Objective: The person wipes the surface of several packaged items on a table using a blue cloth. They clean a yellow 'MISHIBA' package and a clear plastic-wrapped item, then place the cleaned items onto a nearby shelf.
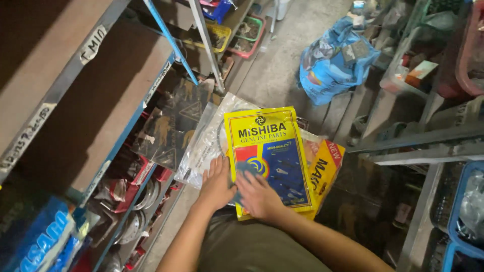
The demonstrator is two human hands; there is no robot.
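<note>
A flat yellow and blue packet [269,151] lies on top of a small stack, resting over my lap in the head view. Under it sits a clear plastic packet [206,138] on the left and an orange and yellow packet [326,168] on the right. My left hand [216,185] lies flat at the stack's lower left, fingers spread on the clear packet and the yellow one's edge. My right hand [258,195] presses down on the lower part of the yellow packet, fingers on its blue panel.
Metal shelving [101,126] with wooden boards runs along the left, holding dark printed packets [171,126] and red-packed round parts [136,196]. A blue plastic bag [335,63] sits on the concrete floor ahead. More racks and a blue crate [461,211] stand at the right.
</note>
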